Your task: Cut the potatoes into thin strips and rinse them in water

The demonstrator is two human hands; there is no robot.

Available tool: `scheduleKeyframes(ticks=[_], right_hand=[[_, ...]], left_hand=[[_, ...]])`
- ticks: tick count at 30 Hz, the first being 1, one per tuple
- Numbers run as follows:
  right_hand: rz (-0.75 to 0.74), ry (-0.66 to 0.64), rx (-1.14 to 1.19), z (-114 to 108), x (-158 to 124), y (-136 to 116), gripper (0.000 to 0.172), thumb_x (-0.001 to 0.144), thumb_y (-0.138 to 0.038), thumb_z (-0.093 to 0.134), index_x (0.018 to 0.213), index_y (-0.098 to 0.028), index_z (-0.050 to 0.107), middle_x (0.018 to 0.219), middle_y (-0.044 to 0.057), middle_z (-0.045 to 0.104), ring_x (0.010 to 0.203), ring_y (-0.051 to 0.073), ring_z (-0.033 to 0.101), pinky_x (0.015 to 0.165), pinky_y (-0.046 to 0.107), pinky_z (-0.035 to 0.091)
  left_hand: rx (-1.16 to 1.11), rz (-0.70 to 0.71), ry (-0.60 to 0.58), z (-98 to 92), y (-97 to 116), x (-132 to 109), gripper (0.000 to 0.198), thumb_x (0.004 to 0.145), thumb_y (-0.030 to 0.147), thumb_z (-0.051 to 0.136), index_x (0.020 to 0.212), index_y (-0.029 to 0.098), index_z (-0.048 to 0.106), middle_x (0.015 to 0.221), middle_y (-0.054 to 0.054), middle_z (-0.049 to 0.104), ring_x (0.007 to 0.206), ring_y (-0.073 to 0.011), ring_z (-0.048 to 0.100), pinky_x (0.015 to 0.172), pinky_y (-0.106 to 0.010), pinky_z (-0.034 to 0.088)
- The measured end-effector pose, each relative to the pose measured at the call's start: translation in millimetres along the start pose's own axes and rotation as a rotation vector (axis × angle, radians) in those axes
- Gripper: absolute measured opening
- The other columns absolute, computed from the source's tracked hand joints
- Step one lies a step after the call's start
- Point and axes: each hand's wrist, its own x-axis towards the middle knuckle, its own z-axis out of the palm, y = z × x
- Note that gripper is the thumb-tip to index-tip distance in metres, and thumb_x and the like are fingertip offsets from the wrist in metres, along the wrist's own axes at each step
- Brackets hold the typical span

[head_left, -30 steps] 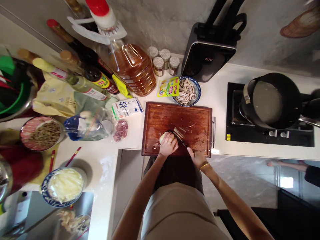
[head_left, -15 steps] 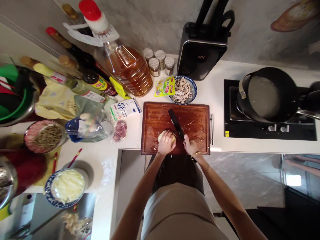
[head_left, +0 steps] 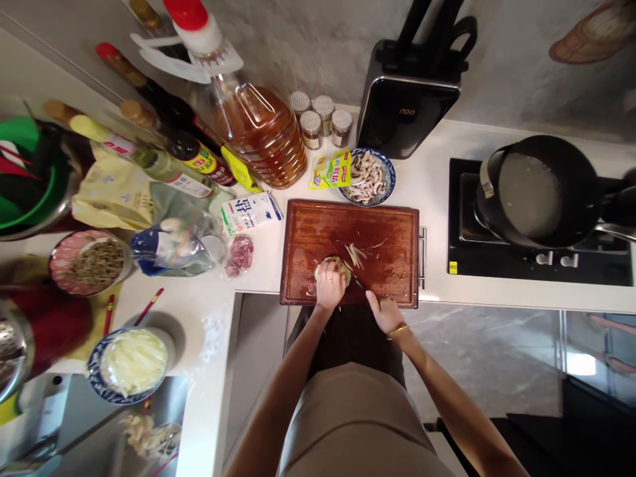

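My left hand (head_left: 330, 283) is pressed over a pale yellowish vegetable piece (head_left: 344, 267) on the brown wooden cutting board (head_left: 308, 225). Fingers cover most of the piece, so its kind is unclear. Close to its right side, my right hand (head_left: 385, 311) grips a knife (head_left: 358, 283), seen nearly edge-on as a thin dark line; the handle is hidden in the palm. Several thin pale strips (head_left: 354, 256) lie on the board just beyond the blade, along with small scraps.
Behind the board stand a plate of sliced mushrooms (head_left: 368, 177), a yellow seasoning packet (head_left: 332, 169) and a black knife block (head_left: 405, 106). On the right, a black pan (head_left: 541, 189) sits on the stove. To the left are a large oil bottle (head_left: 263, 132) and a bowl of pale shreds (head_left: 133, 364).
My right hand has shifted slightly right and down, turning the knife from its dark flat side to nearly edge-on. Pale strips now show where the blade was. My left hand stays on the vegetable piece.
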Motion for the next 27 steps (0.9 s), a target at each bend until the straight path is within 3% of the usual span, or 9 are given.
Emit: scheduleKeyframes(ticks=[4, 11, 17, 22, 27], right_hand=[[0.012, -0.014, 0.021, -6.8, 0.9, 2.9, 0.063, 0.093, -0.052, 0.018, 0.1, -0.014, 0.068, 0.097, 0.015, 0.069, 0.103, 0.024, 0.061, 0.087, 0.03, 0.042], [0.079, -0.081, 0.088, -5.4, 10.6, 3.8, 0.075, 0.09, -0.061, 0.007, 0.065, -0.019, 0.064, 0.06, 0.009, 0.064, 0.07, 0.021, 0.064, 0.064, 0.028, 0.042], [0.065, 0.034, 0.137, -1.7, 11.3, 11.5, 0.07, 0.089, -0.062, 0.007, 0.052, -0.022, 0.051, 0.052, 0.006, 0.058, 0.059, 0.019, 0.058, 0.059, 0.027, 0.038], [0.057, 0.082, 0.185, -8.6, 14.7, 13.3, 0.067, 0.089, -0.061, 0.006, 0.046, -0.022, 0.039, 0.047, 0.003, 0.052, 0.049, 0.015, 0.05, 0.055, 0.026, 0.034], [0.012, 0.082, 0.177, -9.1, 18.7, 9.2, 0.065, 0.089, -0.06, 0.008, 0.046, -0.023, 0.04, 0.048, 0.003, 0.053, 0.051, 0.016, 0.053, 0.056, 0.026, 0.034]], left_hand=[[0.041, 0.002, -0.039, 2.3, 0.2, 0.1, 0.026, 0.087, 0.023, 0.043, 0.108, 0.014, 0.055, 0.119, -0.017, 0.057, 0.123, -0.0294, 0.043, 0.101, -0.054, 0.033], [0.057, -0.008, -0.103, -4.8, 6.6, 6.4, 0.035, 0.087, 0.023, 0.042, 0.119, 0.016, 0.054, 0.127, -0.014, 0.054, 0.127, -0.0291, 0.04, 0.105, -0.053, 0.031], [0.035, 0.006, -0.179, -13.1, 9.8, 15.3, 0.048, 0.087, 0.02, 0.038, 0.135, 0.016, 0.041, 0.14, -0.009, 0.043, 0.136, -0.0246, 0.027, 0.111, -0.048, 0.025], [0.026, 0.01, -0.195, -13.6, 9.9, 19.4, 0.048, 0.086, 0.023, 0.042, 0.134, 0.017, 0.043, 0.138, -0.008, 0.045, 0.135, -0.0246, 0.028, 0.111, -0.048, 0.026], [0.036, 0.021, -0.199, -18.8, 11.5, 19.1, 0.05, 0.084, 0.034, 0.05, 0.13, 0.018, 0.047, 0.138, -0.01, 0.045, 0.134, -0.028, 0.031, 0.11, -0.05, 0.026]])
